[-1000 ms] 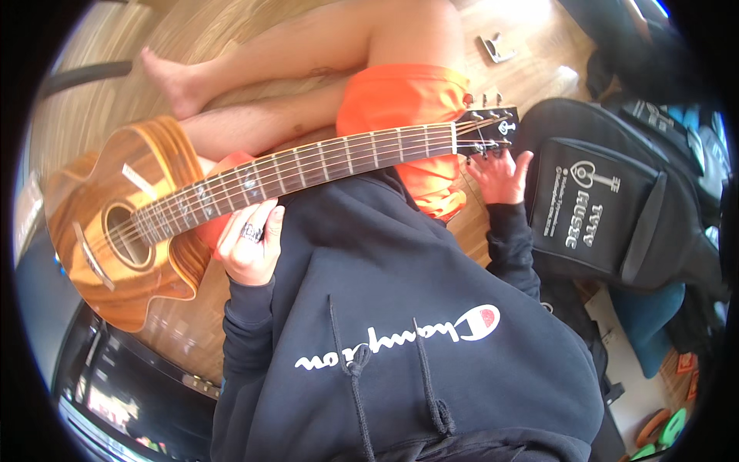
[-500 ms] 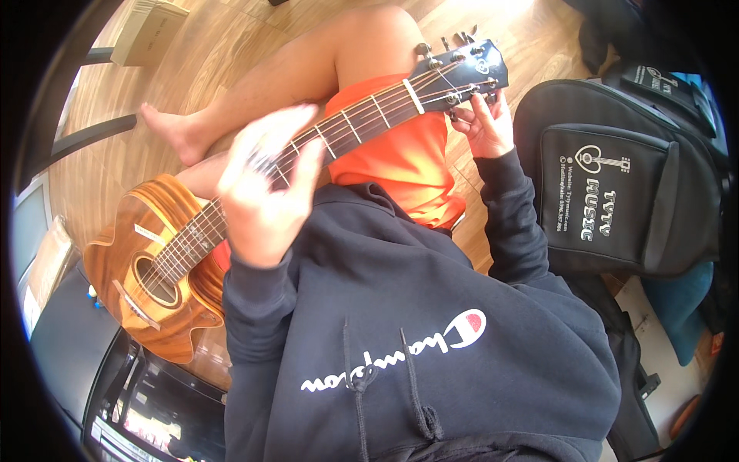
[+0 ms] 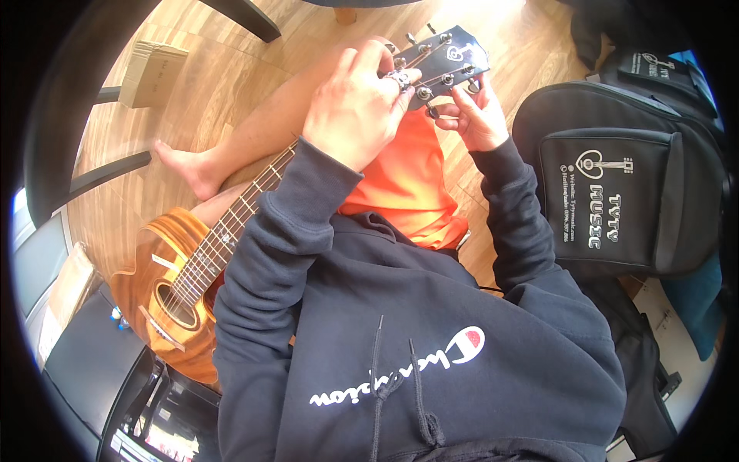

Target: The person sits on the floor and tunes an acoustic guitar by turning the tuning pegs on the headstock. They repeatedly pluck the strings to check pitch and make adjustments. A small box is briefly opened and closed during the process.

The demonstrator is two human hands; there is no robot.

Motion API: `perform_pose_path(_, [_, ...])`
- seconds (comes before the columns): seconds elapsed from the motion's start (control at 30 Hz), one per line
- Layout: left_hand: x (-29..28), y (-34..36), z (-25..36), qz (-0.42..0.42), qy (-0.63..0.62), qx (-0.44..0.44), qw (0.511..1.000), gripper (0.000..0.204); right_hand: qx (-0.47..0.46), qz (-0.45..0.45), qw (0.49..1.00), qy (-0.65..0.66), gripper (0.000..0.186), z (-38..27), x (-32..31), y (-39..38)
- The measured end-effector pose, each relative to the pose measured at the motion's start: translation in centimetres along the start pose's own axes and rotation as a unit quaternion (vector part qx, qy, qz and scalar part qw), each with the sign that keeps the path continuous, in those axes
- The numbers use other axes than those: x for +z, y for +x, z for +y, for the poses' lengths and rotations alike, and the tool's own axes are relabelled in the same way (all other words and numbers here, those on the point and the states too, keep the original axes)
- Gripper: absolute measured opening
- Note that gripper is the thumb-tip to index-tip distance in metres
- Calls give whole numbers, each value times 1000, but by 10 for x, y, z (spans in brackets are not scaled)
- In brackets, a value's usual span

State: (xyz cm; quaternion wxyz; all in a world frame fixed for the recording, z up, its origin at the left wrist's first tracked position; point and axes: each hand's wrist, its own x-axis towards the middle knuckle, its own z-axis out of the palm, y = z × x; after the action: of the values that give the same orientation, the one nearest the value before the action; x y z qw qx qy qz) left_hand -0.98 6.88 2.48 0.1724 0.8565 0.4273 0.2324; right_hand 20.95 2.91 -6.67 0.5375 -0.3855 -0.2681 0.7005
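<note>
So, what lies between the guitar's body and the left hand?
The fretted neck, its upper stretch hidden behind the dark left sleeve and the left hand, as the head view shows.

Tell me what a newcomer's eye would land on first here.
Likely the brown wooden acoustic guitar, slanting from lower left to its black headstock near top centre, where the left hand and right hand are. Next, the bright orange fabric shorts just below, then the black fabric bag with white print at the right.

Both hands [image 3: 346,115] at headstock [image 3: 459,55] of guitar [image 3: 223,240]; black bag [image 3: 616,189] at right.
</note>
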Motion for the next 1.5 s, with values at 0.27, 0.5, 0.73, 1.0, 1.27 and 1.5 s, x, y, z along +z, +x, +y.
perform_pose_path(0.27, [0, 8, -23, 45, 22, 4, 999, 10, 35, 42, 997, -53, 59, 11, 4, 33])
perform_pose_path(0.5, [-44, -10, 9, 51, 111, -29, 992, 9, 66, 126, 989, -49, 66, 19, 0, 15])
perform_pose_path(0.73, [-117, -83, 44, 110, 176, -110, 972, 7, -104, 274, 912, -287, 62, 23, 5, 16])
perform_pose_path(1.0, [-195, -194, 60, 145, 214, -222, 940, 13, -146, 226, 924, -272, 40, 30, 0, 22])
perform_pose_path(1.27, [-231, -292, 78, 192, -139, -345, 908, 16, -133, 208, 927, -281, 37, 27, -6, 21])
perform_pose_path(1.5, [-234, -377, 117, 192, -101, -511, 832, 16, -110, 249, 926, -263, 36, 26, 6, 17])
